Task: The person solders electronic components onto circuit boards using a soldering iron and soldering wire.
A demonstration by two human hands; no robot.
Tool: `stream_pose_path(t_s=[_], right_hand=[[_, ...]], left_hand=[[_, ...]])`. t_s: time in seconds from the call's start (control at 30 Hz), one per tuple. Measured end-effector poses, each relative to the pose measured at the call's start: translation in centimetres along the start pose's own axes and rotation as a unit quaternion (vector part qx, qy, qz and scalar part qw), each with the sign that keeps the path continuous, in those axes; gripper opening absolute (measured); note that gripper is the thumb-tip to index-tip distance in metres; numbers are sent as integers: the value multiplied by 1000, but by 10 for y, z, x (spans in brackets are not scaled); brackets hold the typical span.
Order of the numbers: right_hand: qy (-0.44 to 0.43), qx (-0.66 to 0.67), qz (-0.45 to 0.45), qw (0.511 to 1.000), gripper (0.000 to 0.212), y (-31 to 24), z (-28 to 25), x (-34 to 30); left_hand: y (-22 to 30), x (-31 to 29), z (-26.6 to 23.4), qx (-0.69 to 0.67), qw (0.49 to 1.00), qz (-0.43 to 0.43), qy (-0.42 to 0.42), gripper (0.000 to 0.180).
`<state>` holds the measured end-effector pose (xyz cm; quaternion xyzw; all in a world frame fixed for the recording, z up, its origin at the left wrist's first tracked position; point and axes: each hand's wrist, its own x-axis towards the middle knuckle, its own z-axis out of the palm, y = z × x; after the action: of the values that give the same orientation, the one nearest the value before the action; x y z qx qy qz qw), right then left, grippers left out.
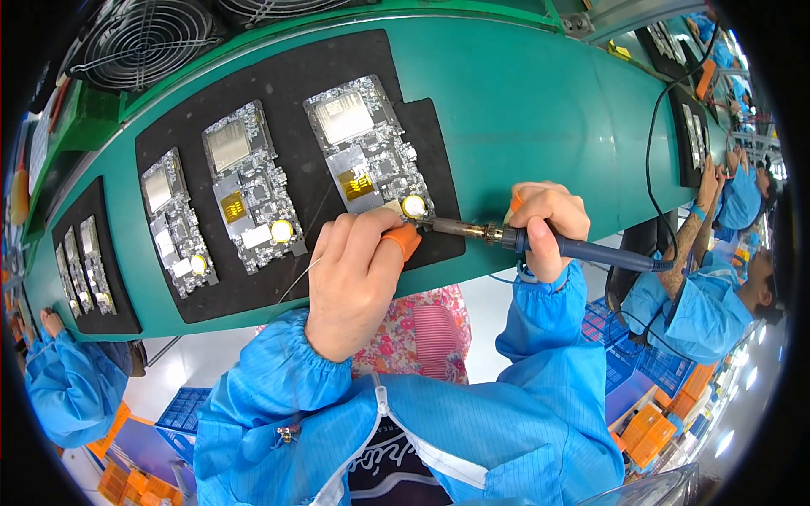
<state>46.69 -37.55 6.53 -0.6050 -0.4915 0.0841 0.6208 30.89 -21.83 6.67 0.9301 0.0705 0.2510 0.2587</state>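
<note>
My right hand grips a soldering iron with a dark blue handle, an orange cot on one finger. The iron's metal tip points left, at the lower edge of the nearest circuit board, beside a round, yellow-rimmed coin cell. My left hand rests over that board's lower left corner, fingers pinched together, with an orange finger cot by the tip. A thin solder wire runs into the left hand from behind; its front end is hidden. Two similar boards, a middle one and a left one, lie alongside.
The boards lie on a black foam mat on a green bench. Fan grilles stand at the far left. The iron's black cord loops up on the right. Blue-clad co-workers sit at left and right, near other mats with boards.
</note>
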Motion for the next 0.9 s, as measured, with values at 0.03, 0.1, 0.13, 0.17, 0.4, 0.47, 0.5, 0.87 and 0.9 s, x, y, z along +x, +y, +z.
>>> stream_pose_path(t_s=[0.03, 0.1, 0.13, 0.17, 0.4, 0.47, 0.5, 0.87, 0.9], right_hand=[[0, -5, -2, 1000, 23, 2, 0, 1], [-1, -10, -4, 1000, 23, 4, 1, 3], [0, -3, -1, 1000, 23, 5, 2, 3], [1, 3, 1, 1000, 23, 5, 4, 4], [128, 77, 21, 988, 27, 5, -1, -10], [165, 86, 42, 982, 28, 5, -4, -14], [171, 87, 33, 981, 28, 4, -3, -13], [289, 65, 19, 955, 22, -21, -13, 5], [298, 53, 7, 953, 22, -28, -18, 5]], left_hand=[[-1, 1, 1, 1, 1000, -1, -11, 23], [-6, 2, 0, -22, 1000, 0, -4, 24], [-8, 0, -2, -45, 999, 0, 2, 24], [-7, -2, -8, -65, 997, -28, 26, 25], [-76, -68, -113, 43, 928, -329, 172, 32], [-105, -87, -138, 191, 924, -298, 145, 26], [-129, -115, -149, 251, 929, -256, 89, 25], [-94, -95, -126, -177, 882, -409, 153, 37], [-89, -90, -122, -222, 877, -407, 126, 40]])
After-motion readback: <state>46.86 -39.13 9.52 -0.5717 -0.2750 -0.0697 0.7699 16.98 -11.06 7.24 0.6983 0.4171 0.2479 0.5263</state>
